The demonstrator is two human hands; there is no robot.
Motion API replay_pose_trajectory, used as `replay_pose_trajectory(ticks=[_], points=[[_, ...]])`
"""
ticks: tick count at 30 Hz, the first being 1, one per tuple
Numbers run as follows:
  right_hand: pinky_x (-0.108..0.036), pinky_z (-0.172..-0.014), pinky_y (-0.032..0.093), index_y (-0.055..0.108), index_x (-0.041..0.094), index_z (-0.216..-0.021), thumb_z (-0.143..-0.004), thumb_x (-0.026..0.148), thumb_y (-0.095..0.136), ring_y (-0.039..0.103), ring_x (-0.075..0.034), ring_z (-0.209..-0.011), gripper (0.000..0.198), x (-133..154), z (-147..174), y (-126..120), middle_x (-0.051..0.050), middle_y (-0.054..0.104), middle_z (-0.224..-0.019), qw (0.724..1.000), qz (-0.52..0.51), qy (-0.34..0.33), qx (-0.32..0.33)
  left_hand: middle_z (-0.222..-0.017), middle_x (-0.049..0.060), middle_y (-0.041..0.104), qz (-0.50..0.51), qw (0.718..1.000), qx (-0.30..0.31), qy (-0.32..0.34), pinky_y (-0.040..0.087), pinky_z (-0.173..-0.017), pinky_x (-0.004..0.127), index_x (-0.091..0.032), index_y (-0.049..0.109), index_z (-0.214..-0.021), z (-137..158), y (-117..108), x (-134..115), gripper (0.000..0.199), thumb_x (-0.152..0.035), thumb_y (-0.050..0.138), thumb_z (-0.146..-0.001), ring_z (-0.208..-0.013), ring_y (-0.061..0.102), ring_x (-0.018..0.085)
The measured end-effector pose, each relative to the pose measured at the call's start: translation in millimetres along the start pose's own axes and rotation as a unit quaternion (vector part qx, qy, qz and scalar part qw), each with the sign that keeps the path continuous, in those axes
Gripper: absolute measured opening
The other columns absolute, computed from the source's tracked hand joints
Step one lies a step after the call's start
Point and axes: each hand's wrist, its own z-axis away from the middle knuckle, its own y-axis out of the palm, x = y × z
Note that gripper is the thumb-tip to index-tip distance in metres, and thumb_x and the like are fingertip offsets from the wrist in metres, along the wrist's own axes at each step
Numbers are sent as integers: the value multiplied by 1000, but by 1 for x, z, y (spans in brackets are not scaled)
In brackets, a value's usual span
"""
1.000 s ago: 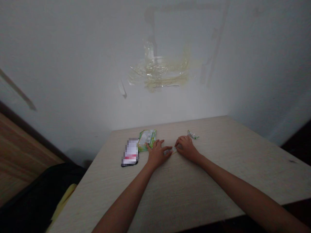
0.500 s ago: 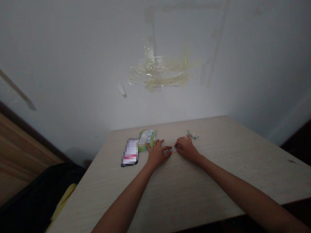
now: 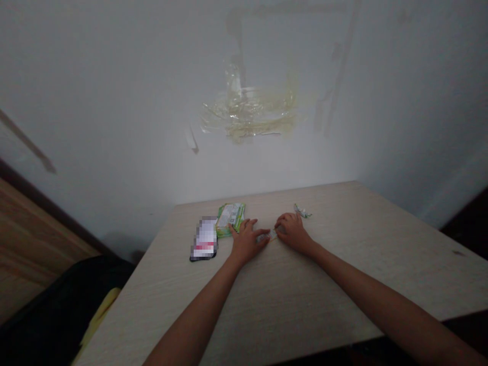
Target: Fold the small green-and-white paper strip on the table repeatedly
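Observation:
On the table [image 3: 263, 305], my left hand [image 3: 247, 245] holds a small, clear, whitish piece of plastic [image 3: 263, 237] between thumb and forefinger. Its other fingers are spread, reaching the edge of a green and white packet [image 3: 231, 217]. My right hand [image 3: 293, 231] is curled, fingertips pinched together at the plastic's right end. A thin orange-yellow edge shows low between the two hands. Most of the piece is covered by fingers, so its exact kind cannot be made out. Just beyond my right hand lies a crumpled green and white wrapper scrap [image 3: 303, 211].
Left of the packet lies a dark-edged flat object with a blurred-out face [image 3: 204, 239], perhaps a phone. A pale wall [image 3: 152, 127] with old clear tape [image 3: 259, 114] rises behind the table. Dark and yellow cloth [image 3: 101, 310] sits beyond the left edge.
The fingers of my right hand have shifted slightly and curl a little more. My left hand and the things on the table stay where they were.

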Motion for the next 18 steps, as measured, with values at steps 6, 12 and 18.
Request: replay_pose_trajectory(ticks=[6,12,18], points=[[-61,-110,21,68,21,-92,-83,22,58,53,-27,-114,14,0,-1,1,-8,64,-110,1000,-9,9,12,-146,1,48,2,1000,3,2,-3,-106,80,-50,67,-116,0,1,1,30,-56,57,-88,-141,31,34],[-61,-111,21,66,20,-93,-83,18,57,54,-26,-114,14,0,-1,-1,-7,66,-105,1000,-25,-3,9,-147,2,48,-1,1000,-1,6,-3,-104,81,-50,66,-115,-1,4,3,30,-57,57,-87,-141,31,33],[-64,-111,17,65,22,-92,-83,15,56,55,-25,-112,15,-2,-1,-2,-5,68,-101,999,-39,-20,21,-148,2,47,4,1000,9,0,-5,-106,79,-50,65,-117,0,1,1,31,-57,55,-88,-142,29,32]])
